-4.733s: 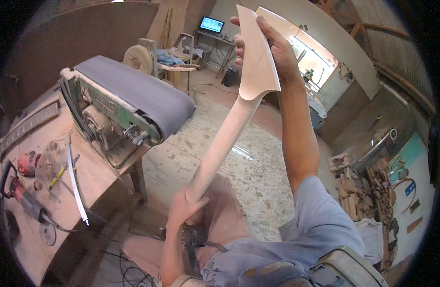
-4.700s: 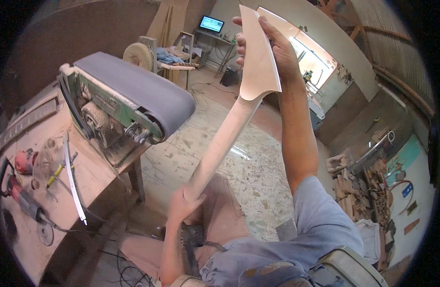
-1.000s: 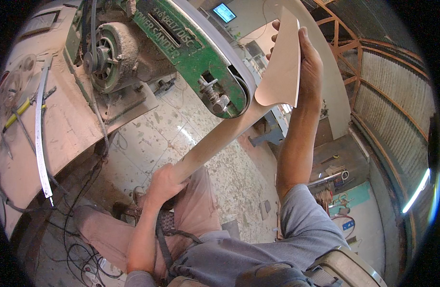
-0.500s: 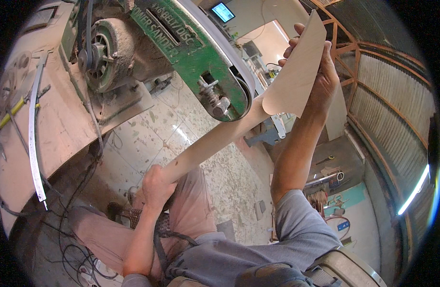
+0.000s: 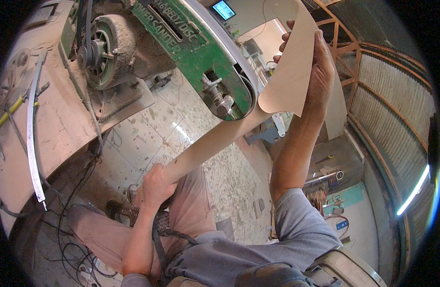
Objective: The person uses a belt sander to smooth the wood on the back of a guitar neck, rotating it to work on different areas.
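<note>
My left hand point(image 5: 157, 184) is closed around the lower end of a pale wooden piece's long round shaft point(image 5: 205, 148), low in front of my legs. My right hand point(image 5: 320, 62) grips the wide, flat, curved blade point(image 5: 289, 71) at the piece's upper end, fingers partly behind it. The shaft runs diagonally up to the rounded roller end of a green, dust-coated belt sander point(image 5: 210, 81), where its upper part lies at or just behind the grey belt point(image 5: 246, 71); whether they touch I cannot tell.
At left, a dusty bench point(image 5: 57, 143) carries the sander motor point(image 5: 105, 52), a metal straightedge point(image 5: 34, 143) and yellow-handled tools point(image 5: 9, 112). Loose black cables point(image 5: 76, 258) hang and coil below. A lit screen point(image 5: 224, 9) stands at the back; corrugated sheeting point(image 5: 387, 100) is on the right.
From 4.7 seconds ago, the sander has come much closer to the wooden piece in view. Over the last half second, the blade's top and my right hand have shifted slightly up and left.
</note>
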Tool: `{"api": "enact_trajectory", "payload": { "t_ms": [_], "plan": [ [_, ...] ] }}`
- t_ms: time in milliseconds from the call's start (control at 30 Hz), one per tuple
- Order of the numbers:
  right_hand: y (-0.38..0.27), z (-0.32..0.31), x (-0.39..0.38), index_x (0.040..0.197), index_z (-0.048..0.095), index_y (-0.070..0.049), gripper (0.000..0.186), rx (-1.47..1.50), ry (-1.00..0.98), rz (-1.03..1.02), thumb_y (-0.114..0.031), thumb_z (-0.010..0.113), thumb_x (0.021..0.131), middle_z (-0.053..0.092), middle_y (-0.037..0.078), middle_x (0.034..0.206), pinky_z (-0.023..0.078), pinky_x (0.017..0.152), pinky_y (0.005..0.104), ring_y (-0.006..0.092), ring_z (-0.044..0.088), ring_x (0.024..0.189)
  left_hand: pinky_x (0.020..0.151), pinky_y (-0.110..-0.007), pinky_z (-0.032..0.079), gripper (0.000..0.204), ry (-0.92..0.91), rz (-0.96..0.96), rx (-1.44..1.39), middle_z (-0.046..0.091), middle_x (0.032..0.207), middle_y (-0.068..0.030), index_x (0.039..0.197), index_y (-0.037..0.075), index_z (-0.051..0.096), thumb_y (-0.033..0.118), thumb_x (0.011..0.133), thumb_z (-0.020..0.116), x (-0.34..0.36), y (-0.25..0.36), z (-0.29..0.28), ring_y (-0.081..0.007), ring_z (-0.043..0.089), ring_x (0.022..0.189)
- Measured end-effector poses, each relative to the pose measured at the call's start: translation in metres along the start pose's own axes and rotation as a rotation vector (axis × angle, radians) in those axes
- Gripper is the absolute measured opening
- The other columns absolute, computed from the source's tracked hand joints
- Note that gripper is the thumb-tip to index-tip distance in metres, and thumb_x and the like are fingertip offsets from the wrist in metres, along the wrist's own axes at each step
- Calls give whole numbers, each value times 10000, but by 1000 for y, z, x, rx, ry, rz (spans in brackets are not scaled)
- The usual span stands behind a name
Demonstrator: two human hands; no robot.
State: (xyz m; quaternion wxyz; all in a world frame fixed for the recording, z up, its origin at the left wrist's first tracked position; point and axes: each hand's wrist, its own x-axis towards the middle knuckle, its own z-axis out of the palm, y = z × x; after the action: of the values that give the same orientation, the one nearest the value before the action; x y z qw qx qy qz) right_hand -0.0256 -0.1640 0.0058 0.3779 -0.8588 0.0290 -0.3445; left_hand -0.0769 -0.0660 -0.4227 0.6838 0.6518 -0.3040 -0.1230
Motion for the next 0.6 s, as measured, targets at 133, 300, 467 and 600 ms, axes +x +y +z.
{"api": "enact_trajectory", "payload": {
  "t_ms": [133,300,467,600],
  "plan": [
    [4,-5,1,1318,595,74,569,-31,-15,-1,-429,480,1079,684,181,1007,648,709,342,185,693,873,692,-518,525,377,-9,-1,-20,665,850,-239,918,27,589,162,683,851,0,2,-2,-484,664,819],
    [5,-3,-4,1311,597,70,591,-65,-41,-6,-457,499,1062,684,181,997,661,704,322,182,700,876,689,-514,522,364,-6,-25,-31,667,857,-240,903,29,591,172,687,847,0,1,-2,-486,660,819],
    [6,-5,-5,1310,602,64,579,0,-44,24,-450,492,1068,688,188,990,663,703,319,179,710,864,710,-506,527,359,-17,-12,1,651,870,-235,908,10,585,131,675,829,-1,3,-3,-475,656,831],
    [5,1,-6,1309,609,64,559,-27,17,24,-433,506,1072,702,184,981,659,676,314,173,720,833,722,-512,528,350,-32,-29,2,651,877,-241,916,9,587,126,680,817,-1,2,-5,-481,655,845]
  ]
}}
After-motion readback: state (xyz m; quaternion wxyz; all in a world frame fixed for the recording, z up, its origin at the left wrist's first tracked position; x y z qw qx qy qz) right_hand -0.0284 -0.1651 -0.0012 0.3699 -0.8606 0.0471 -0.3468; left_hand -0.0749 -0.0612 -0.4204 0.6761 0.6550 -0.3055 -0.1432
